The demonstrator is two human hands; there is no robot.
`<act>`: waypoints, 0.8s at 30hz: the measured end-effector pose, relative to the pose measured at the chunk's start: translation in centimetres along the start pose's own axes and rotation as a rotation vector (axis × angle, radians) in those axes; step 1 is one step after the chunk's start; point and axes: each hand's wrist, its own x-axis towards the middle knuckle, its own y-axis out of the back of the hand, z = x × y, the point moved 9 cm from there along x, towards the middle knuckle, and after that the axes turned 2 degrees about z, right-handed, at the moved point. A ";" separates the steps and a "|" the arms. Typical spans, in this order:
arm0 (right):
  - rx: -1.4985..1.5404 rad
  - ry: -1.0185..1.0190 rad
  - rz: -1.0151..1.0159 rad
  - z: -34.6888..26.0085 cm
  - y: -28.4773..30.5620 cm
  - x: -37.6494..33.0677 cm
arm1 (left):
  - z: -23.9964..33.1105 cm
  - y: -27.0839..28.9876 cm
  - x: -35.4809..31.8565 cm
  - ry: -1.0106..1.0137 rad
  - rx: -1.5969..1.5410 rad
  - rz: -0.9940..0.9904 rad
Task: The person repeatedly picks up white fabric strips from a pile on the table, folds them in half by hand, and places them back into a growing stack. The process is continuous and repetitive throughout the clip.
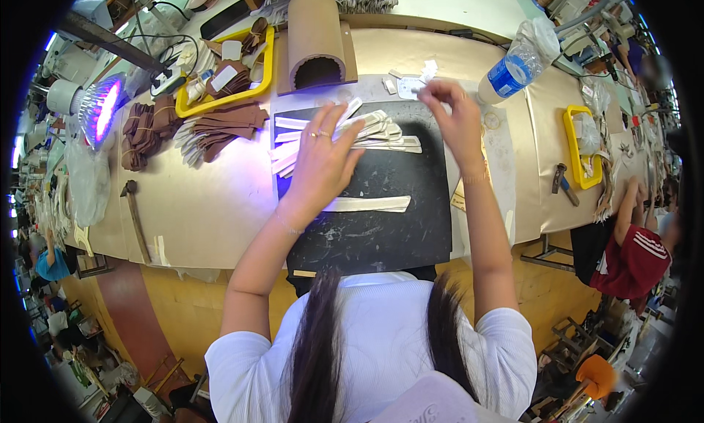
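My left hand (323, 152) lies with its fingers spread over a fanned pile of white, narrow strips (385, 133) on a black mat (381, 240). One more white strip (378, 204) lies apart, nearer to me, partly behind my left wrist. My right hand (456, 122) is raised past the mat's far right corner, its thumb and fingertips pinched together. Something small and dark shows at the fingertips, too small to name. Just beyond them are a small white card (408, 89) and a crumpled white scrap (428, 71).
A brown half-round tube (312, 31) stands behind the mat. To the left are a yellow tray (270, 60), brown strip bundles (147, 130), a hammer (132, 210) and a lit purple lamp (103, 111). To the right stand a bottle (507, 77), another yellow tray (572, 133) and another hammer (565, 185).
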 end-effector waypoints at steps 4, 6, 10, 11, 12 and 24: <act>0.055 0.290 0.061 -7.7 2.2 -5.3 | 2.8 0.0 -1.8 0.010 -0.251 -0.065; 0.104 0.308 0.061 -9.4 2.5 -7.1 | 2.9 0.2 -3.0 0.128 -0.465 -0.080; 0.124 0.419 0.112 -11.5 2.6 -9.1 | 3.9 0.6 -3.5 0.333 -0.913 -0.050; 0.108 0.421 0.102 -12.0 2.4 -9.2 | 4.2 0.7 -3.4 0.404 -1.076 -0.033; 0.100 0.439 0.090 -12.4 2.2 -9.5 | 4.3 0.6 -3.5 0.476 -1.239 -0.014; 0.057 0.174 0.057 -13.2 1.0 -9.7 | 7.6 4.9 -2.8 -0.008 -0.534 0.272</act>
